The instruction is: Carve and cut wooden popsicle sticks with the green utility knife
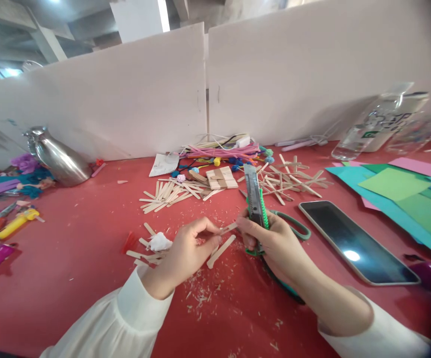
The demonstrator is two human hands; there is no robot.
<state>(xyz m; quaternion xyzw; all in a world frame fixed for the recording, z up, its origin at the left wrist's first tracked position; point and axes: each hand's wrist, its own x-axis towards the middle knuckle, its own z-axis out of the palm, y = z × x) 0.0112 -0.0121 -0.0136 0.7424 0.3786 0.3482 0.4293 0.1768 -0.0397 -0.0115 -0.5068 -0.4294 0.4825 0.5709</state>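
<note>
My left hand (185,251) pinches one end of a short wooden craft stick (229,228) just above the red table (69,258). My right hand (275,243) is wrapped round a green and grey utility knife (255,196) that points away from me, and its fingertips touch the other end of the same stick. A longer wooden stick (221,250) lies on the table right below my hands, among wood shavings. Green-handled scissors (293,226) lie under my right hand.
A black phone (357,241) lies right of my hand. Piles of wooden sticks (170,191), pipe cleaners (223,149), coloured paper sheets (398,191), a plastic bottle (372,122), a metal jug (58,156), a yellow tool (14,223) and white partition boards (144,94) surround the work spot.
</note>
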